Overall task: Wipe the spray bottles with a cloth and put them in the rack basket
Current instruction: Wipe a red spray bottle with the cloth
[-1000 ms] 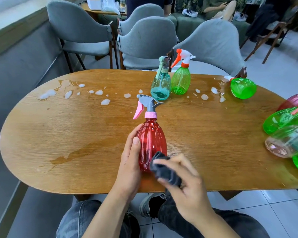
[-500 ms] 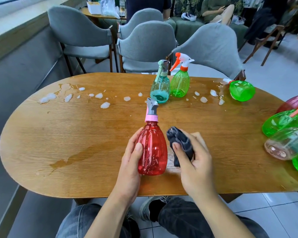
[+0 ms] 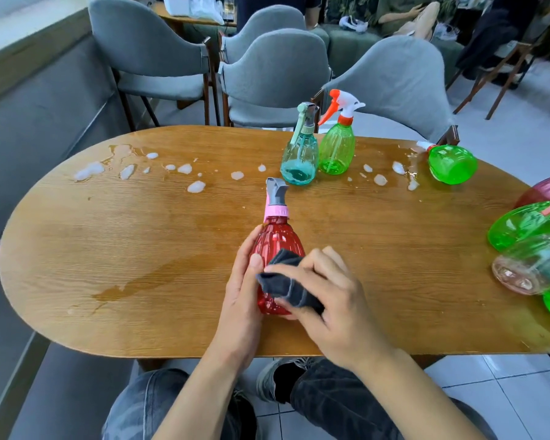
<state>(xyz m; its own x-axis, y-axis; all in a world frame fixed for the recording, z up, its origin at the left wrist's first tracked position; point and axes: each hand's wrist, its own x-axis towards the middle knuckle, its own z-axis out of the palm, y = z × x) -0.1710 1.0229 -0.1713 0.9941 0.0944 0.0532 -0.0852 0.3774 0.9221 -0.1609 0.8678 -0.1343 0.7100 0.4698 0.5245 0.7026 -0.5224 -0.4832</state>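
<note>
Left hand (image 3: 240, 292) wraps the red spray bottle (image 3: 275, 246), thumb curled along its side, bottle upright near the front edge of the wooden table (image 3: 140, 249). Right hand (image 3: 334, 300) pinches the dark cloth (image 3: 286, 285), fingers bent, pressing it to the bottle's lower body (teal spray bottle (image 3: 300, 160) and green spray bottle (image 3: 337, 147) stand well behind)

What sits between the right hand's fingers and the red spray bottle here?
In the head view, a folded dark grey cloth lies between the right hand and the red spray bottle, pressed against its body. The left hand grips the bottle's other side.
</note>
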